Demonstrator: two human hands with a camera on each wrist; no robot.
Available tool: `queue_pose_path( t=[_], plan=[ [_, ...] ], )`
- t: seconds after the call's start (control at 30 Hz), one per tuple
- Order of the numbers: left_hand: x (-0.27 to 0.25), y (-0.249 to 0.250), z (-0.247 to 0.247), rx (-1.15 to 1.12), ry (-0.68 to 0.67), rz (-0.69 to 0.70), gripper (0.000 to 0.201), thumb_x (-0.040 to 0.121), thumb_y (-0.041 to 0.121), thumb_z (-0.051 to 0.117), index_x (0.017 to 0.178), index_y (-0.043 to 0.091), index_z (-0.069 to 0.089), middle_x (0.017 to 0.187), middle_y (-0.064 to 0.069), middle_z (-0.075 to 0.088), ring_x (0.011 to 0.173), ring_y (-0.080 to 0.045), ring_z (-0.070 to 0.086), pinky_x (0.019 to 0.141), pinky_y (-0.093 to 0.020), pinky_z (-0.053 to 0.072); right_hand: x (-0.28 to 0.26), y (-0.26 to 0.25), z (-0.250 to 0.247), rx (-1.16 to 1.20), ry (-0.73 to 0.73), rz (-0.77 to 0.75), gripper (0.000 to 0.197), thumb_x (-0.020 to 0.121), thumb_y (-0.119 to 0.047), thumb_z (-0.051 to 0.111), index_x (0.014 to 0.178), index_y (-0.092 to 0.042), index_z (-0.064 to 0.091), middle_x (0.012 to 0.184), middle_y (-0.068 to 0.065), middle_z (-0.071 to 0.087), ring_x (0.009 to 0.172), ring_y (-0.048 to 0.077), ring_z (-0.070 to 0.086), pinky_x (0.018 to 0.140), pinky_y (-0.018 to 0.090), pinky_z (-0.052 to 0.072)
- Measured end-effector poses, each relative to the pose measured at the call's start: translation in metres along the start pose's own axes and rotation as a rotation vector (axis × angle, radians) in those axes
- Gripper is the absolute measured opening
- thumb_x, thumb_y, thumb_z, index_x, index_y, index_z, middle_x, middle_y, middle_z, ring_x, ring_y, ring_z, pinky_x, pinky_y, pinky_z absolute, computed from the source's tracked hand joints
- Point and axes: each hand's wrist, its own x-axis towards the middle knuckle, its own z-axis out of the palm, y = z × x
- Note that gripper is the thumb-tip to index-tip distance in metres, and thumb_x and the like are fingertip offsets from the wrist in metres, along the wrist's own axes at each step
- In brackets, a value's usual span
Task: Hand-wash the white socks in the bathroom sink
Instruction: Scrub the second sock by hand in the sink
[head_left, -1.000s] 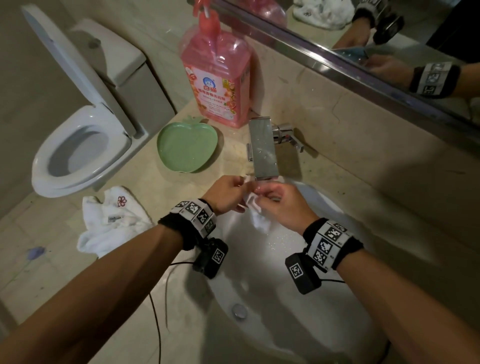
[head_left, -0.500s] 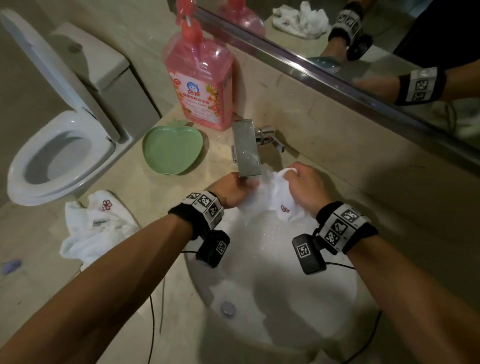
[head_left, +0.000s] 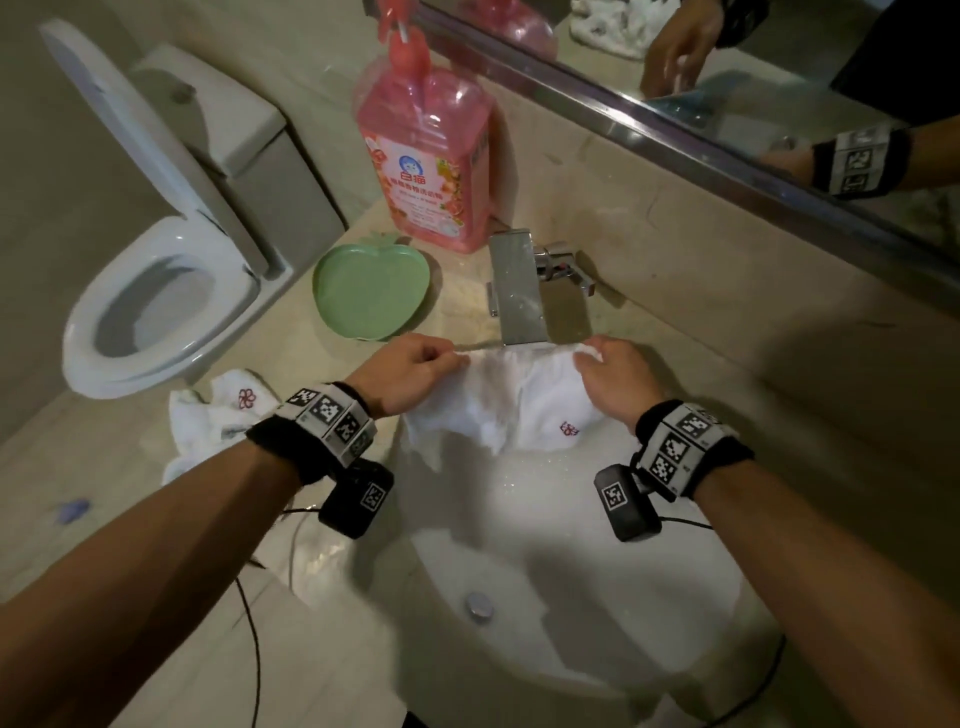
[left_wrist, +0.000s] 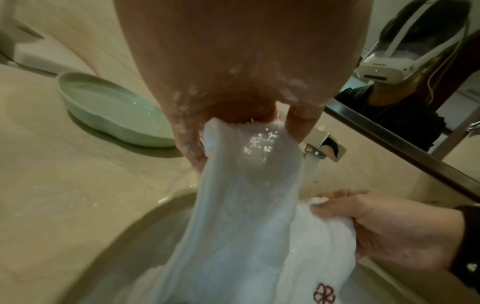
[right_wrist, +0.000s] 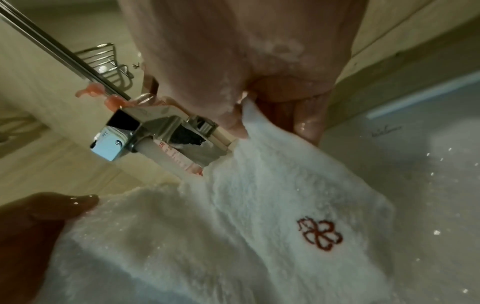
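Observation:
A wet white sock with a small red flower mark is stretched wide just below the chrome tap, above the white sink. My left hand pinches its left edge and my right hand pinches its right edge. The left wrist view has the soapy sock hanging from my left hand, with the right hand beside it. From the right wrist, the sock and its flower mark hang from my right hand. A second white sock lies crumpled on the counter, left of the sink.
A pink soap bottle stands behind the tap beside a green apple-shaped dish. A toilet with its lid up stands at the left. A mirror runs along the back wall. The sink's drain plug sits low in the basin.
My hands have moved apart and pulled the bunched sock out wide under the tap. The camera view has shifted slightly.

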Motion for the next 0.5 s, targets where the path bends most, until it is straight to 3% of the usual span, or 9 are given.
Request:
queue_pose_path(
  t=[0.07, 0.1, 0.17, 0.23, 0.33, 0.43, 0.5],
  plan=[
    [-0.006, -0.003, -0.008, 0.011, 0.024, 0.004, 0.04, 0.1, 0.035, 0.052, 0.063, 0.021, 0.059, 0.061, 0.008, 0.054, 0.055, -0.006, 0.047, 0.059, -0.027, 0.038, 0.004, -0.005, 0.011, 0.051, -0.066, -0.01, 0.048, 0.103, -0.028, 0.05, 0.146, -0.008, 0.047, 0.142, 0.015, 0.056, 0.125, 0.031, 0.056, 0.105, 0.039, 0.045],
    [-0.008, -0.004, -0.012, 0.02, 0.036, 0.008, 0.041, 0.1, 0.036, 0.053, 0.063, 0.021, 0.06, 0.059, 0.008, 0.054, 0.054, -0.005, 0.047, 0.058, -0.025, 0.038, 0.004, -0.008, 0.017, 0.072, -0.108, -0.027, 0.046, 0.102, -0.028, 0.052, 0.144, -0.008, 0.051, 0.136, 0.015, 0.06, 0.12, 0.031, 0.059, 0.102, 0.042, 0.048],
    [-0.011, -0.006, -0.015, 0.043, 0.058, 0.016, 0.041, 0.099, 0.037, 0.054, 0.061, 0.026, 0.061, 0.056, 0.013, 0.057, 0.052, 0.0, 0.049, 0.055, -0.02, 0.037, 0.005, -0.015, 0.029, 0.132, -0.215, -0.064, 0.039, 0.102, -0.03, 0.054, 0.134, -0.009, 0.06, 0.114, 0.017, 0.069, 0.101, 0.031, 0.066, 0.09, 0.043, 0.052],
    [-0.013, -0.006, -0.014, 0.061, 0.057, 0.002, 0.037, 0.099, 0.04, 0.053, 0.067, 0.027, 0.067, 0.062, 0.014, 0.062, 0.057, 0.0, 0.054, 0.058, -0.02, 0.041, 0.005, -0.024, 0.041, 0.238, -0.276, -0.086, 0.029, 0.102, -0.029, 0.055, 0.114, -0.007, 0.069, 0.092, 0.021, 0.068, 0.085, 0.029, 0.064, 0.076, 0.04, 0.05],
    [-0.01, -0.003, -0.005, 0.096, 0.06, -0.029, 0.04, 0.099, 0.04, 0.052, 0.074, 0.014, 0.071, 0.069, 0.001, 0.067, 0.063, -0.014, 0.06, 0.062, -0.027, 0.045, 0.005, -0.034, 0.054, 0.31, -0.168, -0.098, 0.026, 0.101, -0.024, 0.058, 0.09, -0.004, 0.07, 0.078, 0.018, 0.063, 0.076, 0.023, 0.057, 0.069, 0.034, 0.044],
    [-0.001, 0.003, 0.01, 0.109, 0.076, -0.091, 0.044, 0.098, 0.033, 0.052, 0.065, 0.007, 0.067, 0.064, -0.006, 0.068, 0.056, -0.014, 0.061, 0.061, -0.027, 0.046, 0.0, -0.036, 0.06, 0.295, -0.092, -0.164, 0.034, 0.101, -0.027, 0.058, 0.089, 0.002, 0.072, 0.078, 0.024, 0.067, 0.071, 0.02, 0.057, 0.069, 0.033, 0.045],
    [0.007, 0.009, 0.023, 0.001, 0.074, -0.157, 0.04, 0.097, 0.028, 0.051, 0.068, 0.004, 0.067, 0.066, -0.008, 0.07, 0.061, -0.015, 0.067, 0.064, -0.028, 0.053, -0.005, -0.032, 0.063, 0.235, -0.144, -0.256, 0.03, 0.102, -0.027, 0.054, 0.102, -0.006, 0.075, 0.076, 0.01, 0.066, 0.066, 0.015, 0.058, 0.066, 0.03, 0.048]
  ],
)
